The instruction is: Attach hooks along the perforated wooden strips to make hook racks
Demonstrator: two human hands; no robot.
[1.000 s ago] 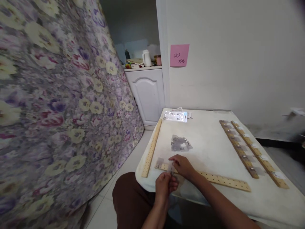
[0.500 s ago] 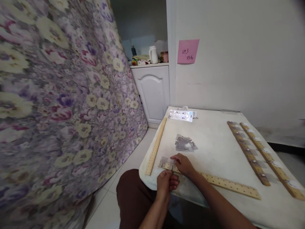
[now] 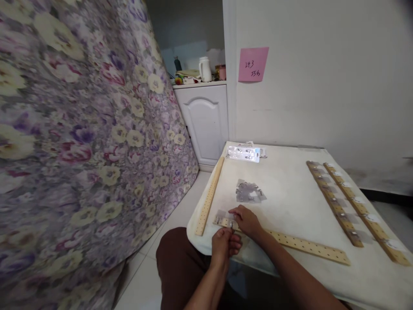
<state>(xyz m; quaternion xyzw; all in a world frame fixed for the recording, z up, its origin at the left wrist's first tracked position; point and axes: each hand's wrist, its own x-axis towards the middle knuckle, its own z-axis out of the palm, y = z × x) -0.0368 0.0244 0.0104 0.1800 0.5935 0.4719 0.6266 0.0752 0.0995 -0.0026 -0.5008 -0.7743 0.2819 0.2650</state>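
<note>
My left hand (image 3: 224,246) and my right hand (image 3: 247,220) meet at the near left corner of a white table (image 3: 290,202). Both are pinched together on a small metal part at the left end of a perforated wooden strip (image 3: 300,245) that lies along the table's front edge. The part itself is too small to make out. Just beyond my hands lies a pile of small clear bags with metal hooks (image 3: 249,191).
A second perforated strip (image 3: 209,196) lies along the table's left edge. Two strips fitted with hooks (image 3: 335,202) lie at the right. A blister pack (image 3: 242,153) sits at the far edge. A floral cloth (image 3: 80,142) hangs at left; a white cabinet (image 3: 204,122) stands behind.
The view has shifted slightly. My hands stay pinched at the strip's left end with hardly any movement.
</note>
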